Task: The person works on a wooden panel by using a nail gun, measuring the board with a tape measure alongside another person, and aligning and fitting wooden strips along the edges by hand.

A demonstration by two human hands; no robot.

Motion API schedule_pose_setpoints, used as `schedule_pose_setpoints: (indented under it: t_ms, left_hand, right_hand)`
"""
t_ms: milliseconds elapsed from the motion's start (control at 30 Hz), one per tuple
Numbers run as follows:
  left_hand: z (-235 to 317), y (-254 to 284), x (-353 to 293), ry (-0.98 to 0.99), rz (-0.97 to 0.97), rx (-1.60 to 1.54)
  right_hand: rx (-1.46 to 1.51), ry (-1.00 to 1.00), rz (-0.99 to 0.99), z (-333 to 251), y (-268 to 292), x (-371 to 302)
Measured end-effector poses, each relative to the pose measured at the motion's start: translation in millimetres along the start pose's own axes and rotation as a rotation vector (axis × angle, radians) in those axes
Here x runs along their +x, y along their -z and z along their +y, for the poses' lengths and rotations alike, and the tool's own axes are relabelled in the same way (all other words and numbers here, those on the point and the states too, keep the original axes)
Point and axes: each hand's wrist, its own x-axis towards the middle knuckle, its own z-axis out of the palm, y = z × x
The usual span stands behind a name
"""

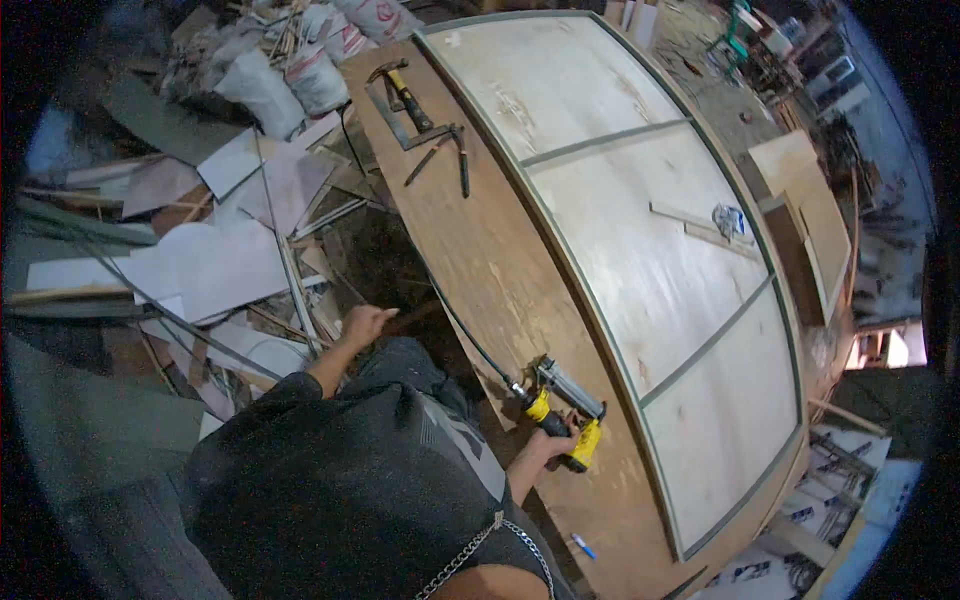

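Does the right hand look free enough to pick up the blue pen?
Probably not: the right hand is wrapped around the yellow-and-black tool, though nothing seems to cover the blue pen on the brown board.

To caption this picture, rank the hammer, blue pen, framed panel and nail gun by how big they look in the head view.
Largest to smallest:
1. Framed panel
2. Nail gun
3. Hammer
4. Blue pen

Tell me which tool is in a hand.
The yellow-and-black nail gun, gripped in the right hand; the hammer and pincers lie on the brown board, untouched.
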Motion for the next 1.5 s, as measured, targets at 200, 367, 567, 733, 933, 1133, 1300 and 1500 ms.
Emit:
schedule_pose_setpoints:
  t_ms: [200, 367, 567, 733, 933, 1133, 1300, 1500]
  left_hand:
    - [-172, -60, -78, 0.477, -0.055, -0.365]
    - [-194, -46, -80, 0.51, -0.229, 0.029]
    - [-316, -70, -5, 0.512, 0.183, -1.502]
    - [-252, 50, 75, 0.114, 0.523, -0.952]
    - [-290, 54, 46, 0.103, 0.598, -0.697]
    - [-326, -2, -28, 0.458, 0.114, -0.285]
    - [-366, 8, -5, 0.541, 0.019, -0.279]
    - [-405, 43, 51, 0.587, 0.137, -0.232]
  right_hand:
    - [-0.021, 0.047, -0.124, 13, 21, 29]
    - [-0.144, 0.238, -0.136, 14, -84, -29]
    - [-0.131, 0.241, -0.524, 39, -254, -103]
    - [-0.292, 0.452, -0.816, 48, -336, -126]
    - [-0.416, 0.518, -0.912, 99, -405, -160]
    - [-0.357, 0.253, -0.893, 195, -445, -195]
    - [-0.282, 0.115, -0.886, 247, -466, -198]
    - [-0.229, -0.082, -0.782, 323, -494, -190]
